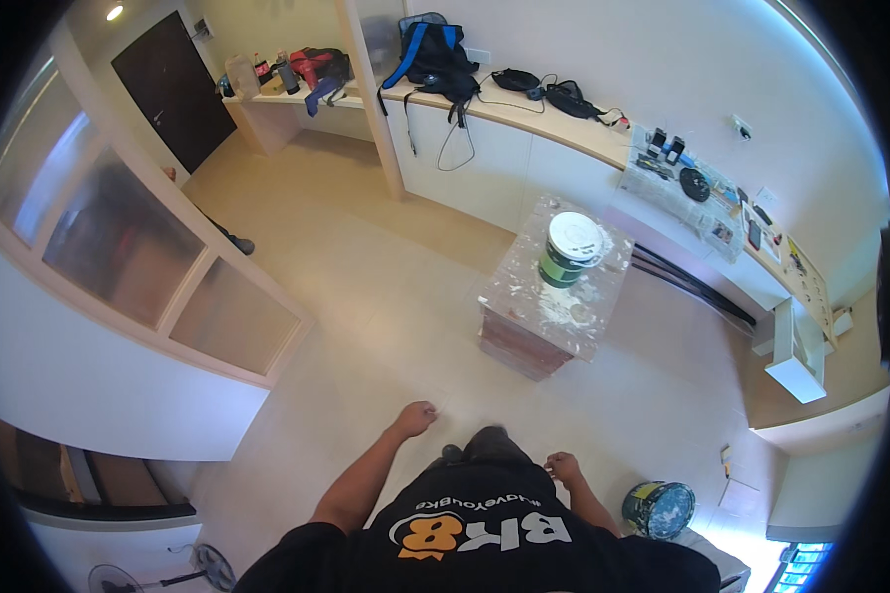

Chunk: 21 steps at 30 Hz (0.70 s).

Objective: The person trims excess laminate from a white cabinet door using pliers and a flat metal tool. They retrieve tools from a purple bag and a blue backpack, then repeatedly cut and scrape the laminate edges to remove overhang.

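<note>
Left hand (418,418) and right hand (563,467) hang, fingers curled

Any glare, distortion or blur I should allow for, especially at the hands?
Head view, lower right: glare washes out the floor beside the bright opening; head view, toward the rim: the countertop bows and the corners go black; head view, lower middle: the left hand and right hand lie clear of that glare, outlines readable, finger detail too small to judge.
</note>
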Tool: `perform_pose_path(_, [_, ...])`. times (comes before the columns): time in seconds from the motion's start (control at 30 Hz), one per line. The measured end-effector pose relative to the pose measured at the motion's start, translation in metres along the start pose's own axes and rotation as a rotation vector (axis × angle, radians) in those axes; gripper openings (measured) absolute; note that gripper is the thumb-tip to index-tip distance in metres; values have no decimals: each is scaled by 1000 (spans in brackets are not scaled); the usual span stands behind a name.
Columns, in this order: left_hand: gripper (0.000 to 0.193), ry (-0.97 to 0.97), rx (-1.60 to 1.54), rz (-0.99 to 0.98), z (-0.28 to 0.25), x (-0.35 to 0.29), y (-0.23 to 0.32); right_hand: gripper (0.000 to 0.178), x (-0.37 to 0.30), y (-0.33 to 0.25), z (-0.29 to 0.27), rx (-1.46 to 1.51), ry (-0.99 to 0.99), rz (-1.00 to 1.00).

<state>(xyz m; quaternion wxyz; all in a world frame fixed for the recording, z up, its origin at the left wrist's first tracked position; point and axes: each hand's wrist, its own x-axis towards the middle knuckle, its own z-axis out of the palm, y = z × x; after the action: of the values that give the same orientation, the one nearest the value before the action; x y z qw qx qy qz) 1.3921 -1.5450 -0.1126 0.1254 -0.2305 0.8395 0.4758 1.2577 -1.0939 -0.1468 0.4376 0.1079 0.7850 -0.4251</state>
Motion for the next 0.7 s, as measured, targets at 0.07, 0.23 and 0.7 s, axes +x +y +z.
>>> perform_pose_path(0.07, [37,-45,33,112,-13,19,22,16,18,-42,16,-77,-16,-55])
perform_pose_path(0.23, [39,-199,70,9,-73,79,13,23,93,-157,67,-205,-35,-416])
perform_pose_path(0.7, [26,343,-446,-736,-309,149,-123,21,293,-662,138,47,-220,-829])
